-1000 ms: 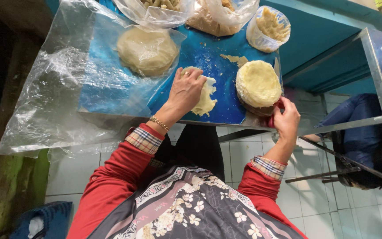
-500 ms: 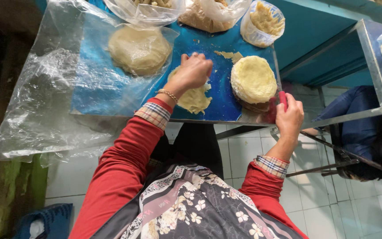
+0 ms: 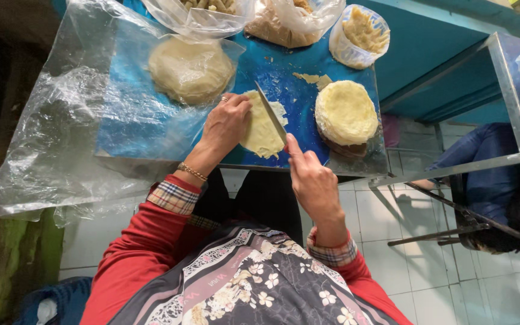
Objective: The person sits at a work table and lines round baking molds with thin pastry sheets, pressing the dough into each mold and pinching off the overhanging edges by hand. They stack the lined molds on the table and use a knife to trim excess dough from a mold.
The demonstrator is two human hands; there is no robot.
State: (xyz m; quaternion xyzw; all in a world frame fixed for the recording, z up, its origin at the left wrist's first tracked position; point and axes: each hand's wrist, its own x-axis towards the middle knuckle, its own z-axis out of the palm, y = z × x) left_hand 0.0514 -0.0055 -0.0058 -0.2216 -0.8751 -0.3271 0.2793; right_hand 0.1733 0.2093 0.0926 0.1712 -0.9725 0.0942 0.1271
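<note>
Pale Dough Under the Knife

Pale dough sheet (image 3: 262, 129) lies flat on the blue desk (image 3: 121, 126), just beside a stack of dough rounds (image 3: 345, 113); left hand (image 3: 226, 124) presses on it, fingers curled; right hand (image 3: 312, 180) grips a knife (image 3: 270, 111), blade across the sheet; a dough mound (image 3: 191, 69) sits under clear plastic.

Clear plastic bags (image 3: 284, 18) along table's far edge

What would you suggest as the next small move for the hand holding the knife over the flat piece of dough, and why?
Probably draw the knife down through the flat dough piece. The right hand already has the blade laid across it, and the left hand presses on the dough's left edge, clear of the blade, so a cut looks set up.
</note>
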